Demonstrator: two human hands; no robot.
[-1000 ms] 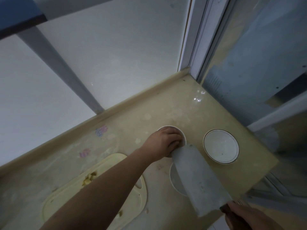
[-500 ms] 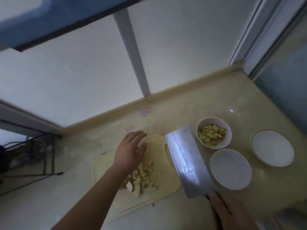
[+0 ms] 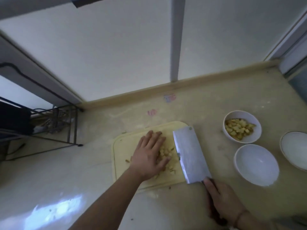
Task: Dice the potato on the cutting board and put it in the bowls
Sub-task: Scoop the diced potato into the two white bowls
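On the cutting board (image 3: 121, 146), the left hand (image 3: 149, 156) lies flat, fingers spread, over diced potato (image 3: 166, 154). Right of the board, the right hand (image 3: 224, 203) grips a cleaver (image 3: 189, 155); one bowl (image 3: 241, 127) beyond holds dice.

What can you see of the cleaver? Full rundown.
The cleaver has a broad rectangular blade, grey metal by the look, with a small hole near its far top corner. The right hand grips its dark handle, mostly hidden. The blade lies tilted over the right part of the cutting board, beside the diced potato that the left hand covers. Whether its edge touches the board is unclear.
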